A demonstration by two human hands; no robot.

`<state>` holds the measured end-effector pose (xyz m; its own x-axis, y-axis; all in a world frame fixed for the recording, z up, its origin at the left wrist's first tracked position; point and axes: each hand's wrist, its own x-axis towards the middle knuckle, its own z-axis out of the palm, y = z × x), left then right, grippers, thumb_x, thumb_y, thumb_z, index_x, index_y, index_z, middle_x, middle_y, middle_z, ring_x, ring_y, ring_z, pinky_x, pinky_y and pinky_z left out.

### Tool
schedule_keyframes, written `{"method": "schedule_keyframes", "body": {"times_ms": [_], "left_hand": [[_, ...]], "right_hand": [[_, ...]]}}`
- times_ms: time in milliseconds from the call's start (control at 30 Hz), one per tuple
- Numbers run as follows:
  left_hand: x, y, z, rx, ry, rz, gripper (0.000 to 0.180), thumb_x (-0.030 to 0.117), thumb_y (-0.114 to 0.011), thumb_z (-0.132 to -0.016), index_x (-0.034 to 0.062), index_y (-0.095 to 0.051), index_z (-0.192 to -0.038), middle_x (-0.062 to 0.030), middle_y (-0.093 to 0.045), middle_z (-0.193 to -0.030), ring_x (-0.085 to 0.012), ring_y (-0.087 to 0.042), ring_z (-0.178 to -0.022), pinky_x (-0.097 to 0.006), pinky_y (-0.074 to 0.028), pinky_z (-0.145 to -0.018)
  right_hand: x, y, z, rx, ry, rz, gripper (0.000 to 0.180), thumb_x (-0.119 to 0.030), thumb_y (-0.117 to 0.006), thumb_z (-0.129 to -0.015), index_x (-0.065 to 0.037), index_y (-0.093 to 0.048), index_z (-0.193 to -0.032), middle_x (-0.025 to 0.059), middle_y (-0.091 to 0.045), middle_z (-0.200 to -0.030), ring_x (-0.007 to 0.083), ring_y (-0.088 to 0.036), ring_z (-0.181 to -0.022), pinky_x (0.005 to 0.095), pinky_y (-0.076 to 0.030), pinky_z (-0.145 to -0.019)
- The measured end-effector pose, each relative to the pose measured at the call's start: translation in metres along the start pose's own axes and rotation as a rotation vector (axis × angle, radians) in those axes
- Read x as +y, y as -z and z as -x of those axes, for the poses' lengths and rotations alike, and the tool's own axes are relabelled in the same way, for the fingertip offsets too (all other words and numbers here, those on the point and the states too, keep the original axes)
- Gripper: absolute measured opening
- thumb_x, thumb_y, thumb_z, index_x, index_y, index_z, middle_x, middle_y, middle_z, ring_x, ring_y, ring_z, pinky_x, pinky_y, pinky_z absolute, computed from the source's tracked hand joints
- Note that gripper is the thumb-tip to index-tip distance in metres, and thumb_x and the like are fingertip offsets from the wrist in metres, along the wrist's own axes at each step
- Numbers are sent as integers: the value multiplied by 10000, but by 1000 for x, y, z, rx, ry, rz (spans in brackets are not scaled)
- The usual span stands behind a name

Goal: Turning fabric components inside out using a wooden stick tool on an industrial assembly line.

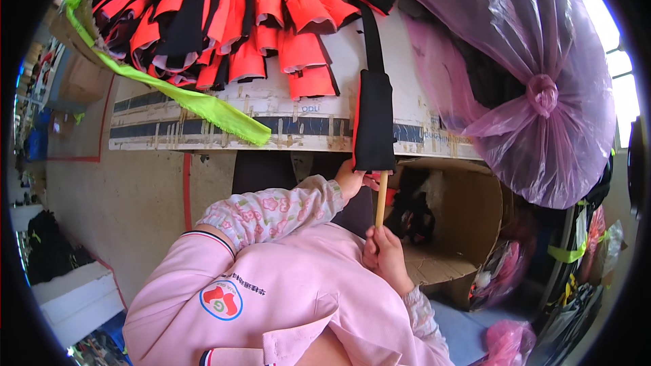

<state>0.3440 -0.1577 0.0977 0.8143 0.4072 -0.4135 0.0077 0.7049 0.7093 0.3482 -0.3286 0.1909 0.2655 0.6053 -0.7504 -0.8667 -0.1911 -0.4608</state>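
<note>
The left hand [350, 179] is pinching the lower edge of a black fabric sleeve [373, 122] hanging off the table edge [203, 137], while the right hand [384, 252] is fisting tightly around a wooden stick [381, 198] pushed up into it, near the orange-and-black fabric pile [237, 20] and the pink plastic bag [522, 74].

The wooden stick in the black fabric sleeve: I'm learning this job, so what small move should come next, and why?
Probably push the wooden stick a little further up. The right hand grips its lower end, its top is already inside the black fabric sleeve, and the left hand holds the sleeve's bottom edge at the worktable rim.
</note>
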Motion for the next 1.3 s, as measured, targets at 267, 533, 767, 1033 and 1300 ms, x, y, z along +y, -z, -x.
{"method": "schedule_keyframes", "body": {"times_ms": [267, 533, 767, 1033, 1300], "left_hand": [[-3, 15, -8, 63, 108, -268, 367, 323, -438, -941, 21, -642, -985, -69, -641, -808, -68, -505, -563, -194, -407, -504], [10, 3, 9, 57, 51, -96, 318, 294, -454, -936, 23, -604, -1006, -103, -645, -869, -164, -624, -699, -246, -481, -595], [-2, 5, -3, 11, -119, -64, 236, 144, -398, -943, 33, -603, -987, -105, -663, -900, -197, -644, -774, -293, -522, -619], [5, 4, -6, 82, 52, -128, 151, 62, -476, -875, 66, -605, -953, -90, -636, -765, -149, -597, -615, -255, -498, -522], [13, 8, -2, -72, 124, -144, 308, 246, -502, -913, -2, -558, -1085, -137, -636, -976, -190, -622, -789, -320, -518, -706]], "right_hand": [[-27, -35, -82, 3, 127, 30, 253, -295, -380, -968, -95, -479, -850, -45, -367, -528, 53, -240, -359, 216, -180, -339], [-27, 11, -65, 23, 198, 297, 239, -268, -413, -959, -72, -503, -856, -34, -386, -522, 53, -260, -347, 216, -181, -318], [4, -12, -27, 56, 86, -61, 252, -266, -356, -975, -76, -483, -870, -18, -385, -541, 70, -261, -382, 226, -196, -345], [-12, -46, -77, 74, 187, -209, 262, -310, -373, -968, -110, -468, -828, -41, -372, -549, 62, -258, -393, 227, -204, -354], [-15, -23, -59, -17, 163, -15, 244, -301, -387, -963, -103, -466, -846, -34, -369, -531, 63, -248, -367, 224, -182, -338]]}}
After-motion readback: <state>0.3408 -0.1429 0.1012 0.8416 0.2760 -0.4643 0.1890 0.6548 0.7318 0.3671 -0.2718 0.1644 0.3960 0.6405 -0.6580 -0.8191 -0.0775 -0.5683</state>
